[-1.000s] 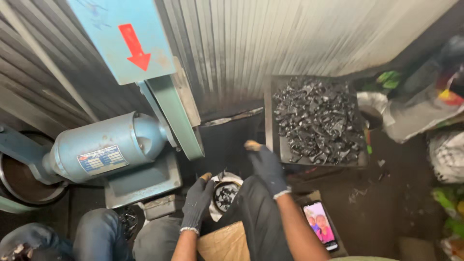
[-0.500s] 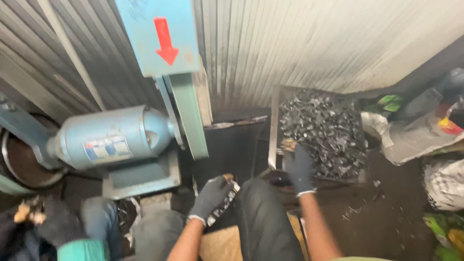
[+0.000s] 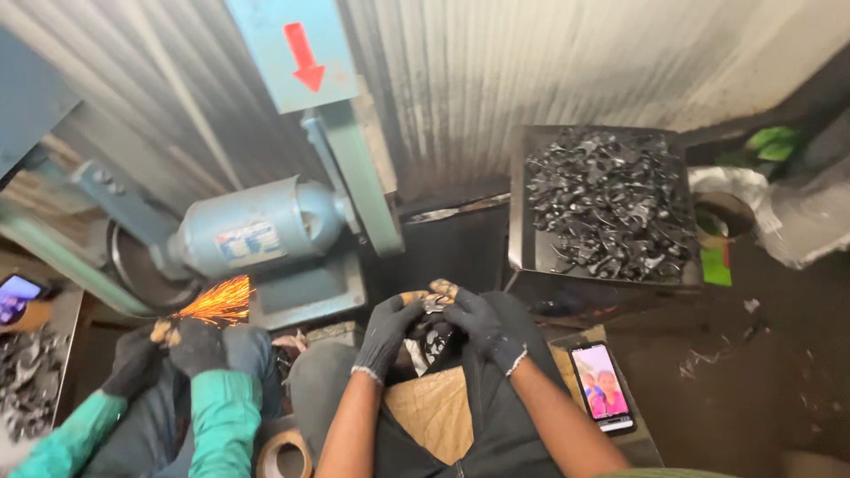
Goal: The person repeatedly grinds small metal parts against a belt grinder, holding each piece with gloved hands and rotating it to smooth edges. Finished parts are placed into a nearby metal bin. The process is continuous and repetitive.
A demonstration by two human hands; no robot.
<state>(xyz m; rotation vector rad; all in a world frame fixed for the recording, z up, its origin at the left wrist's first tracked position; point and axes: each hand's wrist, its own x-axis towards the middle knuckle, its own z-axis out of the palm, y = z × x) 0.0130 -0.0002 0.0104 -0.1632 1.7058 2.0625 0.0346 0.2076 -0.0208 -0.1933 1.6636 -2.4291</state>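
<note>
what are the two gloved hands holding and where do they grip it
A small dark metal piece, pinched between the fingertips of the left hand and right hand, one at each end. Its exact shape cannot be told.

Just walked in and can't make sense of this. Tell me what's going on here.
A person in dark gloves holds a small dark metal piece between the left hand and right hand, over the lap, in front of a blue bench grinder. A tray heaped with similar pieces sits to the right. On the left, a co-worker in green sleeves grinds something, throwing sparks.
</note>
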